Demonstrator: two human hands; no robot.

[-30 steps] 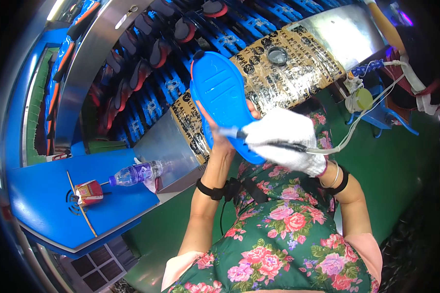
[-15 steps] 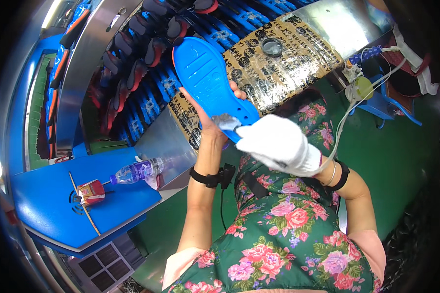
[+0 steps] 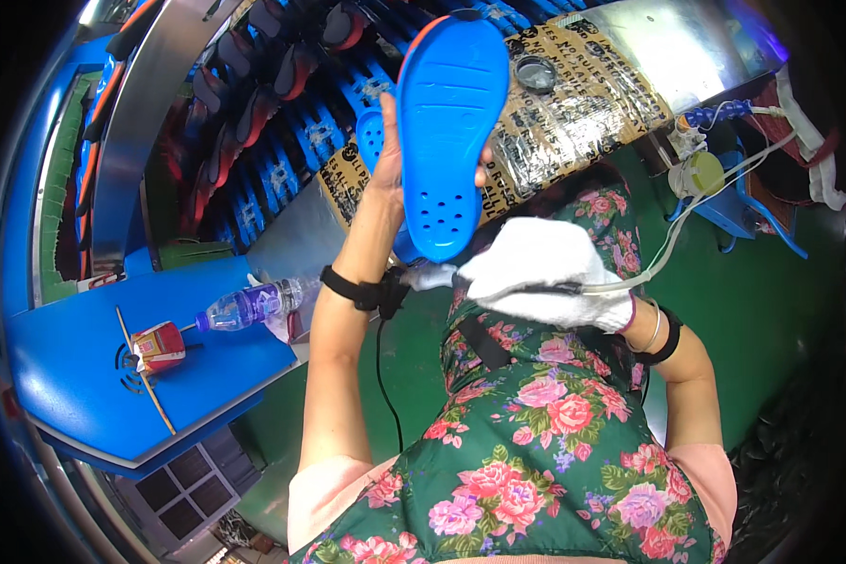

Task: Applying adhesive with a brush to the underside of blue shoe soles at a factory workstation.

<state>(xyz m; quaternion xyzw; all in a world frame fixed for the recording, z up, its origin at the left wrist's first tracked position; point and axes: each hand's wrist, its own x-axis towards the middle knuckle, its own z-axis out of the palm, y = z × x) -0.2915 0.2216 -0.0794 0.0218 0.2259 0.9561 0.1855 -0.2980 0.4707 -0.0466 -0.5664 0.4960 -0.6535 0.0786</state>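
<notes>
My left hand (image 3: 385, 174) grips a blue shoe sole (image 3: 453, 113) with an orange-red edge, thumb at one side and fingertips at the other. The sole stands nearly upright in view, its holed end toward me. Part of a second blue sole (image 3: 370, 134) shows behind it; I cannot tell whether that one is also held. My right hand (image 3: 545, 273), in a white knitted glove, is closed round a brush whose pale, wet-looking bristles (image 3: 430, 277) point left, just below the sole's holed end and apart from it. The brush handle is mostly hidden in the glove.
A thin tube (image 3: 663, 258) runs from my right hand to the equipment at the right. Ahead is a bench wrapped in printed tape (image 3: 583, 103) with a round dark dish (image 3: 536, 74). Dark-and-red shoe parts (image 3: 254, 122) hang beyond. A bottle (image 3: 244, 307) and red box (image 3: 160, 346) lie left.
The sole has gone up and turned more upright, and the bristles have left its surface. The second blue sole has come into sight. My right hand stays nearly in place.
</notes>
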